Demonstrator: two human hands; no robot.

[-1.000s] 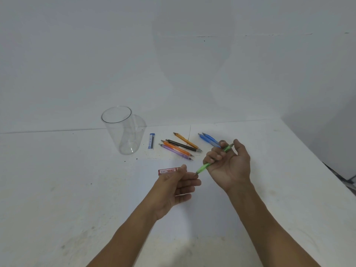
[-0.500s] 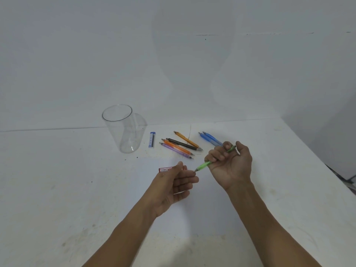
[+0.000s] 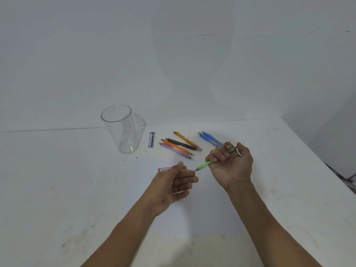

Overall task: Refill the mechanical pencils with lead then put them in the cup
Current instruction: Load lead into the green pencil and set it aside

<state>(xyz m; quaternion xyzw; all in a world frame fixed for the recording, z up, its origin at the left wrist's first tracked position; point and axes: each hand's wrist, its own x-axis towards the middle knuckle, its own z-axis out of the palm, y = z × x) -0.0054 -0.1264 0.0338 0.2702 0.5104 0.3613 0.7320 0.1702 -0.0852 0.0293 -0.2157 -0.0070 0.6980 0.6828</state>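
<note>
Both forearms reached in from the near edge of the white table [image 3: 57, 180] and met a little above it, right of centre. The right hand [image 3: 232, 166] was turned palm up, its fingers curled tightly round the green mechanical pencil [image 3: 205, 165] and its thumb laid against the pencil's far end. The left hand [image 3: 173, 185] sat just beside it, palm turned toward the right hand, thumb raised and fingers loosely bent and relaxed, gripping nothing that could be made out.

The green mechanical pencil's long axis ran on a slant, from its cap end up and away to the right inside the fist, down to its tip at the lower left. The tip pointed at the left forefinger's end; whether it touched the skin was hard to tell from this view.

The red lead case [image 3: 163, 169] lay flat on the table just behind the left thumb. Farther back, four pencils lay side by side, tips toward the right: a purple pencil [image 3: 174, 150], an orange pencil [image 3: 176, 147], a black pencil [image 3: 183, 144] and a yellow-orange pencil [image 3: 185, 139]. Two blue pencils [image 3: 210, 138] lay together beyond the right hand, partly hidden by its knuckles. The blue lead case [image 3: 151, 140] rested between the pencils and the clear cup [image 3: 125, 135], which stood upright at the left.
</note>
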